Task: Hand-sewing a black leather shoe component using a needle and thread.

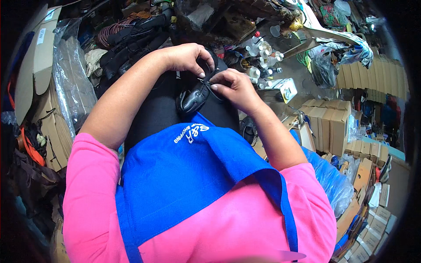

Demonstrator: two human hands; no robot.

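Observation:
A glossy black shoe [194,101] rests on my dark-clothed lap, its rounded toe toward me. Over its upper part, my left hand [189,59] curls with thumb and forefinger nearly together at the far side. My right hand [237,89] pinches with thumb and fingers at the shoe's right edge, where thin dark cord, perhaps a shoelace, seems to run. A small bright sliver shows by the left thumb; I cannot make out what it is. The fingers hide much of the shoe's upper part.
Several bottles [264,55] stand on the floor ahead to the right. Cardboard boxes [328,125] are stacked at the right, and flat cardboard [46,127] with clear plastic leans at the left. Dark items [131,48] lie heaped beyond my left arm. A blue apron [188,175] covers my front.

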